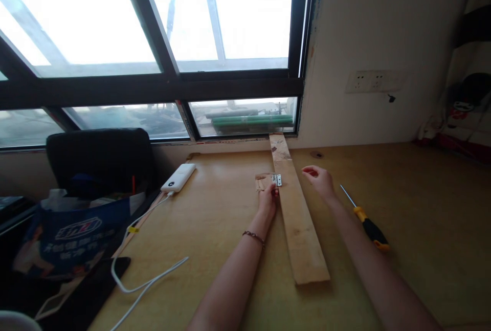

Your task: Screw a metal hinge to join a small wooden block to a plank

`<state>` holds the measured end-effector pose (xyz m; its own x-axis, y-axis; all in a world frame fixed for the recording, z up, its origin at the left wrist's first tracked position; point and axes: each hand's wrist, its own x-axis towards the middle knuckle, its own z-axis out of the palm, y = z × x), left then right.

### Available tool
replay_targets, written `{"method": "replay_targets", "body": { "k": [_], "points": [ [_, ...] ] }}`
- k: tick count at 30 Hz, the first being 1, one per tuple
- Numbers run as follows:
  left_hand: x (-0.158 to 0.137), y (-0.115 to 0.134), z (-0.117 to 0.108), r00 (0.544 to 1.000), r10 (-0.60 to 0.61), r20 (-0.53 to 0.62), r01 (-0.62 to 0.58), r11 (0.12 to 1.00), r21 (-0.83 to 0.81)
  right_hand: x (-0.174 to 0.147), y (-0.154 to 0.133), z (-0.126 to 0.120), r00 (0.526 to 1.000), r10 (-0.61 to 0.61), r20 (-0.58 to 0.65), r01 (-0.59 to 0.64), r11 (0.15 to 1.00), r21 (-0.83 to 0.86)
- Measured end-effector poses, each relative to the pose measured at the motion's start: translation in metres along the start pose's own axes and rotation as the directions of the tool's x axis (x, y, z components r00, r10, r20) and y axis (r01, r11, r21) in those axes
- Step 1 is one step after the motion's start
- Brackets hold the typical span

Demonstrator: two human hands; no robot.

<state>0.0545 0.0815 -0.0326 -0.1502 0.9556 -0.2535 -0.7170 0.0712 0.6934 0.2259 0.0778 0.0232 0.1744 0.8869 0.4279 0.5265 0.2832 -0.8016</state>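
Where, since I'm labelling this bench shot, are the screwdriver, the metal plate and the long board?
Screwdriver [366, 222]: head view, on its handle.
Metal plate [279, 180]: head view, on its right-hand part.
Long board [296, 211]: head view, mid-length on its upper face.

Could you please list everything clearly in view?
table: 1, yellowish, foreground
plank: 1, tan, on table
wooden scrap: 1, brown, in left hand
hinge: 1, silver, at left hand
screwdriver: 1, yellow and black, table's right
power bank: 1, white, table's left
cable: 1, white, from power bank
chair: 1, black, left
bag: 1, blue, by chair
window: 1, dark-framed, ahead
poles: several, green, outside
wall sockets: 2, pale, right
bracelet: 1, dark, left wrist
left hand: 1, bare, at hinge
right hand: 1, bare, right of plank
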Motion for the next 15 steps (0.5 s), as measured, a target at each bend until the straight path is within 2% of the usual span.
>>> {"method": "replay_targets", "body": {
  "k": [3, 6, 10, 15],
  "points": [
    [-0.001, 0.001, 0.001, 1.0, -0.001, -0.005, 0.001, 1.0, -0.018, -0.017, 0.024, -0.049, 0.997, 0.068, -0.046, -0.076, 0.977, -0.199],
    [-0.002, 0.003, 0.002, 1.0, 0.003, 0.014, -0.002, 0.999, -0.035, -0.032, 0.046, -0.079, 0.984, 0.176, -0.029, -0.171, 0.881, -0.442],
    [-0.002, 0.003, 0.002, 1.0, -0.003, 0.015, 0.003, 0.999, -0.045, -0.037, 0.06, -0.088, 0.947, 0.316, 0.058, -0.208, 0.742, -0.638],
    [0.001, 0.001, 0.0, 1.0, -0.001, 0.021, 0.002, 0.999, -0.041, -0.036, 0.063, -0.083, 0.915, 0.384, 0.126, -0.184, 0.674, -0.715]
  ]
}}
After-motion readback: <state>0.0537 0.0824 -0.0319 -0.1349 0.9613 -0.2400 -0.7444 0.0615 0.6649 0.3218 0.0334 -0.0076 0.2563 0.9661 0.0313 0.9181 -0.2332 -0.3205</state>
